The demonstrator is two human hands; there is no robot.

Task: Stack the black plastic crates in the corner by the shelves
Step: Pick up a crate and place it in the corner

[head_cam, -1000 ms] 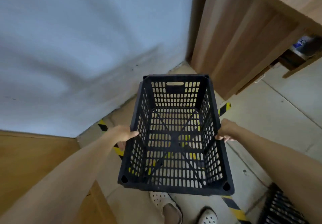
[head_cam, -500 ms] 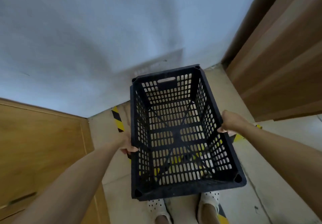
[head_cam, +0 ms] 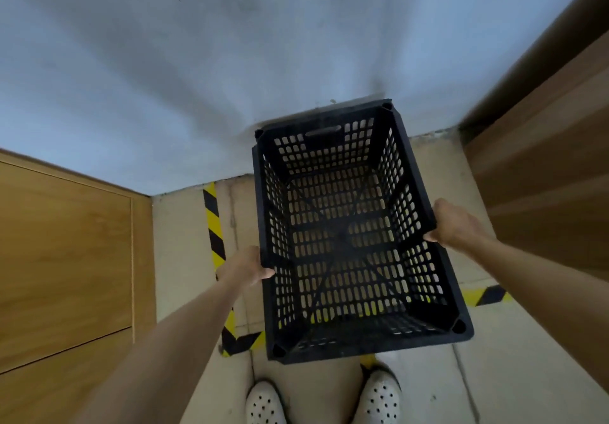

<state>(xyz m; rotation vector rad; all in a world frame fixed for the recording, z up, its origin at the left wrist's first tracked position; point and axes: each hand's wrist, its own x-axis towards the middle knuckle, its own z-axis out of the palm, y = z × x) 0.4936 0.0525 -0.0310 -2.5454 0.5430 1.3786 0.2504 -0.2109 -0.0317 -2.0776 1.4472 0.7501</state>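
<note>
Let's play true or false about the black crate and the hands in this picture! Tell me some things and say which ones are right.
1. Both hands hold the black crate. True: the left hand grips its left rim and the right hand its right rim.
2. The crate is full of boxes. False: it is empty.
3. Yellow-and-black tape runs along the floor. True.
4. The person is barefoot. False: they wear white shoes with dark dots.
5. The crate's sides are solid. False: they are full of slots.

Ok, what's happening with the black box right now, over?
Left hand and right hand grip the long rims. Black crate empty, upright, far end near the wall. Floor below looks clear.
</note>
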